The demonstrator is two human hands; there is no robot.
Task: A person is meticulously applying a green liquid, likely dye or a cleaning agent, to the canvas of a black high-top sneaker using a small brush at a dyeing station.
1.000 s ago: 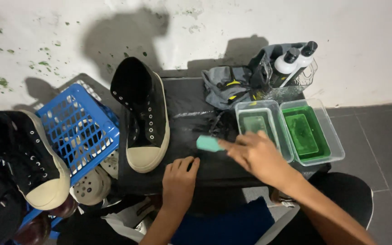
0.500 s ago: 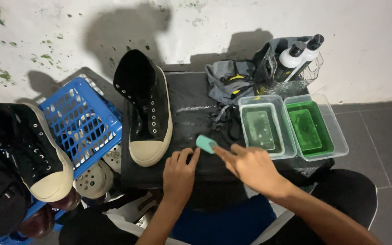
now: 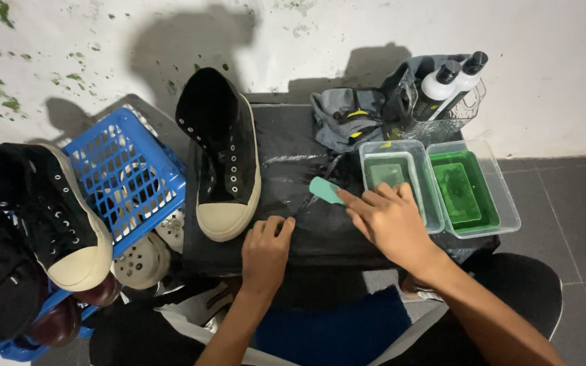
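Teal brush (image 3: 325, 190) is lying low over the wet black table (image 3: 293, 146), its handle end pinched in the fingertips of the right hand (image 3: 388, 218), whose fingers are curling closed around it while the index finger is pointing along the handle. Its far end is touching or nearly touching the table surface; which of the two I cannot tell. Just left of it, the black high-top shoe (image 3: 222, 159) with a cream toe cap is standing upright on the table, toe pointing toward the person. The left hand (image 3: 266, 249) is resting flat on the near edge of the table, fingers loosely spread and gripping nothing, just beside the shoe's toe. Right of the brush, two clear tubs of green liquid (image 3: 435, 186) are sitting side by side, the right hand partly overlapping the nearer one. Behind them, a grey cloth (image 3: 344, 122) and two white bottles with dark caps (image 3: 452, 78) are standing against the wall. A blue basket (image 3: 120, 169) and another black shoe (image 3: 55, 217) are sitting off to the left.
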